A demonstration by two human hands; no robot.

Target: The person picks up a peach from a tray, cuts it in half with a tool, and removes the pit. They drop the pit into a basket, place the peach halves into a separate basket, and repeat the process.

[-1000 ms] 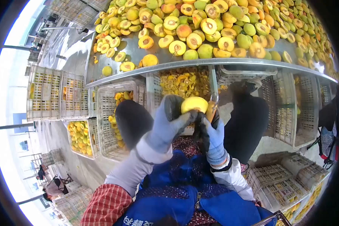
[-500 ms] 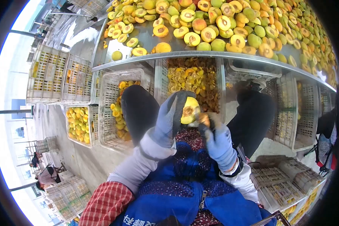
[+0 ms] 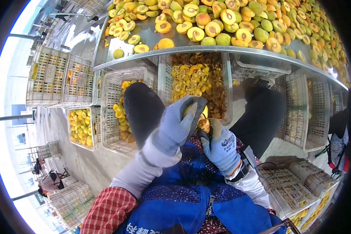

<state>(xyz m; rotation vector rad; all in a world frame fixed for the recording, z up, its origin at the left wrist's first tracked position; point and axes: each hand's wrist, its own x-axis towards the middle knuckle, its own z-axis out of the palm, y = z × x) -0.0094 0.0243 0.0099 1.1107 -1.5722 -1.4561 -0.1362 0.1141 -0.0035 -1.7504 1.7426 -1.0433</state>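
Blue-grey knit gloves with dark fingers cover both hands, which work close together over the lap. The left hand is curled around a yellow fruit, its fingers bent over the top, so only a bright strip shows at the right side of the glove. The right hand sits just beside and a little lower, thumb and fingers closed about an orange-brown thing right next to the fruit; whether that is the end of a tool or a piece of fruit, I cannot tell. Dark print marks the back of the right glove, and a black band circles that wrist.

Both hands are between two knees in black trousers, above a blue apron. A red checked sleeve covers the left forearm near the elbow.

Beyond the hands, a plastic crate stands under the table edge, holding yellow and brown fruit scraps. Another crate, by the left knee, holds yellow fruit pieces, and a smaller-looking crate filled with more stands just left of it. On the metal table, halved fruit lies heaped, thickest toward the right, many cut faces up. Stacked crates stand at the far left.
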